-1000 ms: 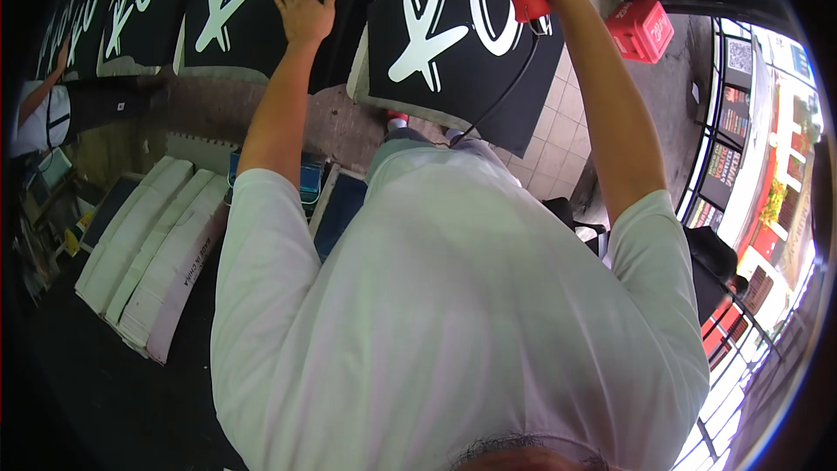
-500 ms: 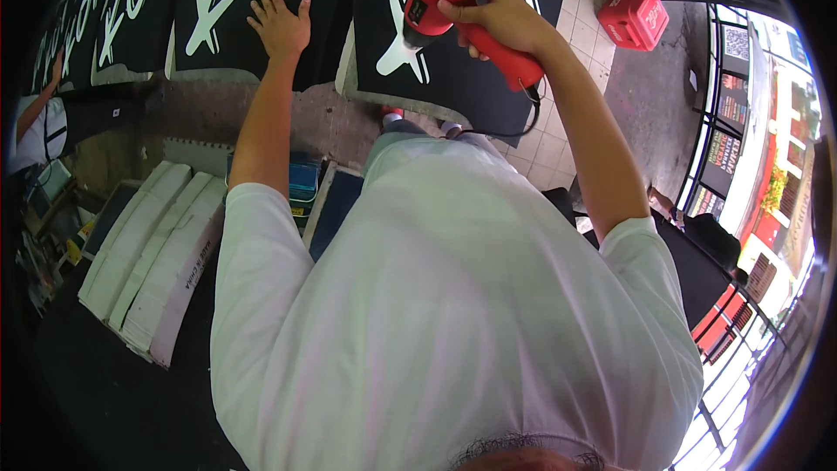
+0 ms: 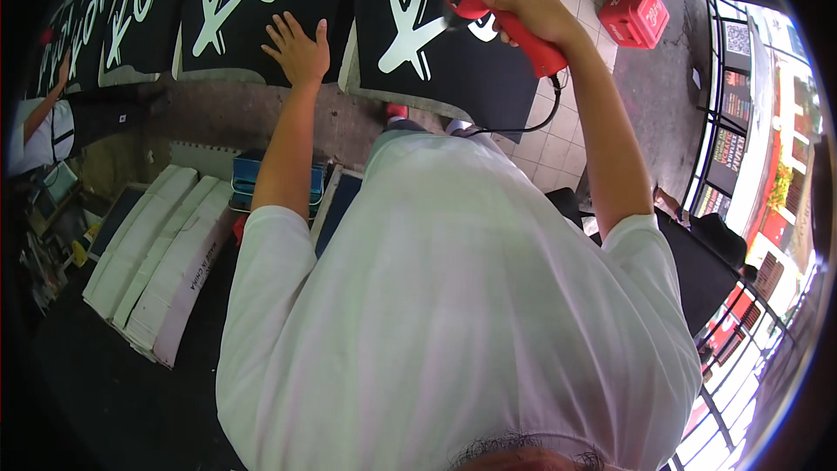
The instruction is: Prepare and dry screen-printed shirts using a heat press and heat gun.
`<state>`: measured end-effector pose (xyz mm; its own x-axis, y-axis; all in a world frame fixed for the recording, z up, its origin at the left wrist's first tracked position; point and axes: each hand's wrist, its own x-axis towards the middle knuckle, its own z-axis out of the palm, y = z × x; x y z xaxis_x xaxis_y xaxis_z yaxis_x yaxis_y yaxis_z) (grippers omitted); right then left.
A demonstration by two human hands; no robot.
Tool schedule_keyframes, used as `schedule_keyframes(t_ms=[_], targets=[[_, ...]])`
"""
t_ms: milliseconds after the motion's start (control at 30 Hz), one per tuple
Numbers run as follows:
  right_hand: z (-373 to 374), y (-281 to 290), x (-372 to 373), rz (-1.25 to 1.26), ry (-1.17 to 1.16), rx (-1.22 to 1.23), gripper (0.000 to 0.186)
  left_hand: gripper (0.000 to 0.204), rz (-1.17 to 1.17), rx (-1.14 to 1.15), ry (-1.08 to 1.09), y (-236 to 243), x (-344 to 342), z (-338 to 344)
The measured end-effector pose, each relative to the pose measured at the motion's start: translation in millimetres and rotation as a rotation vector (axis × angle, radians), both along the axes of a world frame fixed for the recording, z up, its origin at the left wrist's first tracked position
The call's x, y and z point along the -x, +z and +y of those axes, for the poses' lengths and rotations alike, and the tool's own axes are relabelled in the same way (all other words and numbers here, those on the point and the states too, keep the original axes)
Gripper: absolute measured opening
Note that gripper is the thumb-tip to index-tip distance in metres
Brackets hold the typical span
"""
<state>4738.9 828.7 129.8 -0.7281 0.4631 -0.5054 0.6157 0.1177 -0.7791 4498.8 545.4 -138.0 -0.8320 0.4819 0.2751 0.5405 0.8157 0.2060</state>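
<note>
A red and black heat gun (image 3: 471,0) is in my right hand (image 3: 542,10), whose fingers wrap round its handle. Its dark nozzle hangs over the white lettering of a black printed fabric panel (image 3: 479,78) in front of me. Whether the nozzle touches the print is hard to tell. A black cord runs from the handle's end, curving down toward my body. My left hand (image 3: 301,51) is open, fingers spread, over or on a neighbouring black panel (image 3: 240,57) with similar white lettering; contact is unclear. It holds nothing.
More black printed panels (image 3: 131,57) line up leftward, where another person's arm (image 3: 44,109) reaches in. Long white cartons (image 3: 166,253) lie at the left near a blue case (image 3: 248,170). A red cooler box (image 3: 635,16) stands on the right, before metal railings (image 3: 708,122).
My right hand has moved the heat gun rightward, bringing its nozzle past the first white letter. My left hand has shifted slightly right and nearer me, still spread.
</note>
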Motion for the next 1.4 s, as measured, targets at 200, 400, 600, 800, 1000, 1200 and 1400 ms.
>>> schedule_keyframes(t_ms=[200,400,600,800,1000,1200,1400], targets=[[-19.6,0.8,-3.5,-0.029,0.041,0.065,0.085,0.088,-0.032,-0.015,-0.019,-0.7,-0.7,-1.8],[-50.0,5.0,5.5,-0.035,0.119,0.050,0.086,0.086,-0.084,-0.053,-0.056,-1.4,1.6,-7.1],[-72.2,-0.3,13.8,0.012,0.180,-0.016,0.082,0.081,-0.125,-0.112,-0.092,-3.8,6.5,-13.2],[-95.5,-0.6,24.9,0.009,0.351,-0.107,0.091,0.078,-0.149,-0.144,-0.104,-6.2,9.9,-16.7],[-97.1,4.8,27.1,-0.075,0.371,-0.061,0.094,0.077,-0.158,-0.162,-0.106,-7.2,10.4,-16.7],[-90.2,11.0,6.3,-0.143,0.366,-0.102,0.091,0.075,-0.141,-0.148,-0.099,-3.7,8.9,-15.9],[-74.8,6.7,-23.5,-0.111,0.238,-0.067,0.086,0.072,-0.121,-0.143,-0.111,2.0,-3.9,-17.1]])
